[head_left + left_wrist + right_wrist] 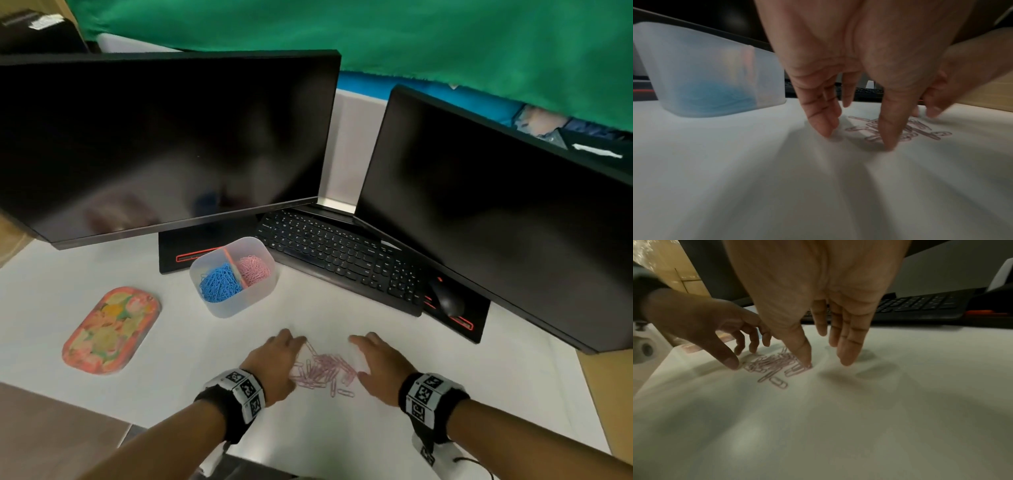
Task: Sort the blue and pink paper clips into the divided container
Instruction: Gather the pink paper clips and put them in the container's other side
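Note:
A loose heap of pink paper clips [323, 371] [902, 129] [774, 365] lies on the white desk between my two hands. My left hand [274, 363] [857, 134] stands at the heap's left edge with straight fingers touching the desk. At the heap's right edge my right hand [380, 366] [826, 365] does the same, thumb tip against the clips. Neither hand holds a clip. Beyond them stands the translucent divided container [236, 308] [705, 68], with blue clips [219, 283] in its left compartment and pink clips [254, 269] in its right.
A flowered oval tray [111, 330] lies at the left. Two dark monitors [164, 144] stand behind, with a black keyboard [342, 260] and a mouse [447, 298] at the right. The desk's front edge is near my wrists.

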Demonstrator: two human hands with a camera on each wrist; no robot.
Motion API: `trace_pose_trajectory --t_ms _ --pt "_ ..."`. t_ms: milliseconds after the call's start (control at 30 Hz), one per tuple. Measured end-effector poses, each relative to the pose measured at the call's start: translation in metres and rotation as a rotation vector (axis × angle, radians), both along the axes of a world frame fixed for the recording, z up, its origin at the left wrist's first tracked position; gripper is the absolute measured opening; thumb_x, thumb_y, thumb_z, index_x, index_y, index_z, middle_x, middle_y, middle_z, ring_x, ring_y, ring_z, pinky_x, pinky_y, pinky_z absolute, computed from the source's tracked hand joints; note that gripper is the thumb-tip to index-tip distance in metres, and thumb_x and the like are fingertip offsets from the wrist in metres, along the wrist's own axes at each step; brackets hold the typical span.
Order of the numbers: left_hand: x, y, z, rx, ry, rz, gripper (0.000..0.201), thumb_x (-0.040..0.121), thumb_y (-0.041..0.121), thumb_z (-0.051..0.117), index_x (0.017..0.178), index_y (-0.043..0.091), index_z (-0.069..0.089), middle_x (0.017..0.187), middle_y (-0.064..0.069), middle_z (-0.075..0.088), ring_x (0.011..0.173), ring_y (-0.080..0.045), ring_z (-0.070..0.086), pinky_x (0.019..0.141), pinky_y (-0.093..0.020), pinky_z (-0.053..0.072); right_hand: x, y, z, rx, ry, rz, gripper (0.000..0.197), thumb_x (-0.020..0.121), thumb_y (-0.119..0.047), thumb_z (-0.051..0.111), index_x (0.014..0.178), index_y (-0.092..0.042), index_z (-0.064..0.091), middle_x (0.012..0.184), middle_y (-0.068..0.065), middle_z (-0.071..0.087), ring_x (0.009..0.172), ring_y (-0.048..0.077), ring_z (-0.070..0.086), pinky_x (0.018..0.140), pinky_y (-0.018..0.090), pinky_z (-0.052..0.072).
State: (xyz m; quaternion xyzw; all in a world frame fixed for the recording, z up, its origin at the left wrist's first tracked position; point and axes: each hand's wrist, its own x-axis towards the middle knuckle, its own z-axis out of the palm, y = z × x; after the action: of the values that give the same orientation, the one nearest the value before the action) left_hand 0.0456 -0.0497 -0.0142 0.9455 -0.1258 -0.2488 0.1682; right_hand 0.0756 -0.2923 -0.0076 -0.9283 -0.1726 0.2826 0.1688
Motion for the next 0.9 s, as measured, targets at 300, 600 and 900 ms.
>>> trace_pose_trajectory --t_ms 300,600,900 --pt "0.008 -0.031 -0.007 -0.005 0.082 0.079 0.077 0.078 0.03 0.073 0.143 0.02 0.033 0.132 -0.005 0.038 0.109 -0.03 0.058 0.091 -0.036 0.05 -0.016 0.031 -0.019 0.065 0.054 -0.113 0.05 0.081 -0.026 0.067 0.126 -0.02 0.045 0.122 0.003 0.048 0.111 0.023 0.054 0.094 0.035 0.048" --pt "0.012 -0.036 -0.015 -0.063 -0.051 0.083 0.019 0.09 0.028 0.055 0.097 0.016 0.067 0.1 -0.004 0.056 0.085 -0.025 0.062 0.077 -0.032 0.052 -0.007 0.055 -0.017 0.104 -0.011 -0.083 0.028 0.087 -0.031 0.062 0.111 -0.016 0.058 0.109 0.003 0.059 0.098 0.021 0.058 0.08 0.028 0.048" --pt "0.015 -0.027 -0.02 -0.112 -0.107 0.085 0.018 0.091 0.024 0.055 0.097 0.019 0.07 0.097 -0.002 0.063 0.088 -0.022 0.062 0.077 -0.028 0.05 0.004 0.059 -0.015 0.099 -0.02 0.01 0.013 0.089 -0.024 0.057 0.087 -0.011 0.06 0.088 0.004 0.057 0.081 0.022 0.056 0.068 0.026 0.04"
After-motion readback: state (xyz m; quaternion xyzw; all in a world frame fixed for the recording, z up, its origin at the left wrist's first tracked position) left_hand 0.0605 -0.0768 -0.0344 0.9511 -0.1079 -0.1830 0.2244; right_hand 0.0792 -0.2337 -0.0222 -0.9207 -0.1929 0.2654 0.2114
